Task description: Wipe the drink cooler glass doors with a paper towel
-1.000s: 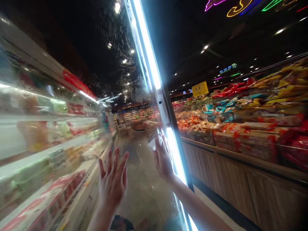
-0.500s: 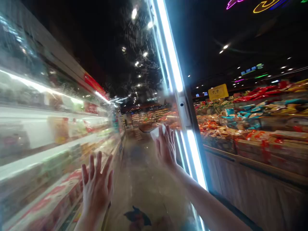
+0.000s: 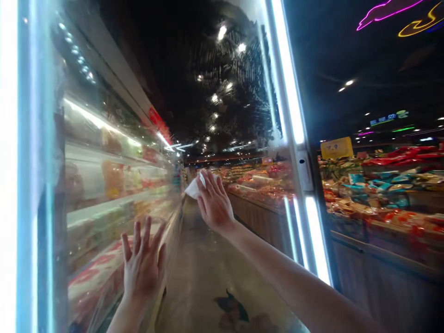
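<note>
In front of me stands a glass door (image 3: 239,64) with a bright lit frame; streaks and smears mark its upper part. My right hand (image 3: 215,201) lies flattened against the pane with a white tissue (image 3: 194,188) under its fingers, near the middle of the view. A corner of the tissue sticks out to the left of the fingers. Lower and to the left, my left hand (image 3: 143,263) is spread with fingers apart, palm toward the glass, holding nothing. Whether its palm fully touches the pane is hard to see.
Light strips (image 3: 287,69) run along the door's right edge, beside a small grey lock plate (image 3: 304,170). Shelves of packaged goods (image 3: 114,178) show at left. On the right are bins of wrapped snacks (image 3: 385,180) with a yellow price sign (image 3: 336,148).
My right hand has slid left across the glass with the tissue, away from the door's right edge. My left hand stays spread. The view has turned left, bringing in the left light strip.
</note>
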Tool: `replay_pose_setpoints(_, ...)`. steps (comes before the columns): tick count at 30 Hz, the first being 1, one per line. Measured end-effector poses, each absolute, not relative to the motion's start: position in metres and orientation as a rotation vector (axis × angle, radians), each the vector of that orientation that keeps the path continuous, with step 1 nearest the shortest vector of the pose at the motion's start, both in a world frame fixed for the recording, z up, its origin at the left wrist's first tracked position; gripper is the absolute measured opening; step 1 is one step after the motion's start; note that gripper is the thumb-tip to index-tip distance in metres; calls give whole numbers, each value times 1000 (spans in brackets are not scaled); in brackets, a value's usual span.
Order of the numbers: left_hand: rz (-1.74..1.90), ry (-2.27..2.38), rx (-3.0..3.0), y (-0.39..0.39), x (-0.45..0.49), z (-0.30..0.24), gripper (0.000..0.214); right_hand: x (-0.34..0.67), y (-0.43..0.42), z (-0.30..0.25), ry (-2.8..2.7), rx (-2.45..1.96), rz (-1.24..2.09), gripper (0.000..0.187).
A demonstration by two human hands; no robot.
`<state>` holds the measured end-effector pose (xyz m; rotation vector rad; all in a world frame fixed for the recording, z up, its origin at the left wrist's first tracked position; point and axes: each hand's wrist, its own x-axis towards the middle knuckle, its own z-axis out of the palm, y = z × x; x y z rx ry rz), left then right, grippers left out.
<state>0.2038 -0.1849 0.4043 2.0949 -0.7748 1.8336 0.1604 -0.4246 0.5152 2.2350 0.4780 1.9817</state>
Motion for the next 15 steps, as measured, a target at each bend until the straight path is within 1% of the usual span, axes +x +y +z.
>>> replay_pose_setpoints(1, 1823, -732, 2092, -178, 205, 407, 75, 163, -415, 520, 458, 2236, 2009, 67)
replay_pose_setpoints(2, 1814, -704, 2091, -171, 206, 406, 75, 165, -406, 513, 458, 2242, 2002, 67)
replay_pose_setpoints(3, 1806, -688, 2090, -164, 207, 401, 75, 166, -398, 494, 482, 2251, 1962, 65)
replay_pose_setpoints(7, 1792, -675, 2099, -138, 210, 353, 77, 164, -374, 375, 849, 2173, 1565, 52)
replay_pose_setpoints(9, 1810, -693, 2106, -129, 212, 335, 78, 164, -365, 345, 978, 2104, 1414, 47)
replay_pose_setpoints(11, 1832, -733, 2123, -122, 214, 336, 79, 168, -354, 359, 1001, 2090, 1404, 46)
replay_pose_setpoints(15, 1829, -637, 2123, -103, 220, 382, 79, 186, -314, 452, 844, 2184, 1674, 51)
